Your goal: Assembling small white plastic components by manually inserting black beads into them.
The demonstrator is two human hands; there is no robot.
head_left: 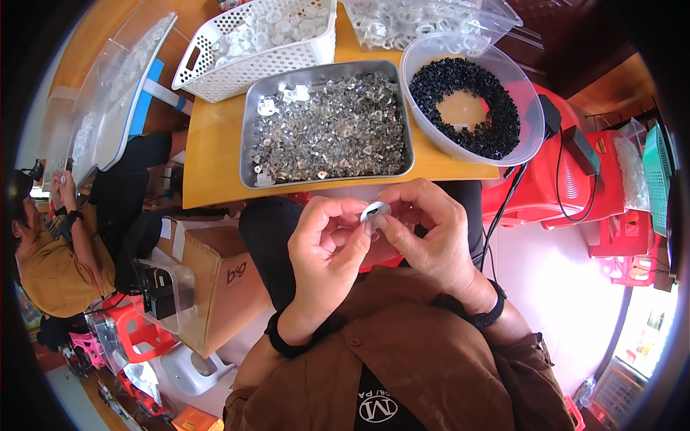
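Between both hands, in front of my chest, is a small white round plastic part point(375, 209) with a dark spot in its middle. My left hand point(325, 233) pinches its left side between thumb and fingers. From the other side, the thumb and fingers of my right hand point(430, 228) close on the same part. Just beyond my hands, a metal tray point(248, 151) on the yellow table holds many small shiny metal pieces. A few white plastic parts point(295, 93) lie on top of them. To its right, a clear round bowl point(530, 136) contains small black pieces point(496, 129) in a ring.
A white perforated basket point(251, 75) and a clear bin point(431, 36), both with white plastic parts, stand at the back of the yellow table point(212, 158). Red stools point(568, 172) and cables are at right. A cardboard box point(223, 287) and a seated co-worker point(65, 266) are at left.
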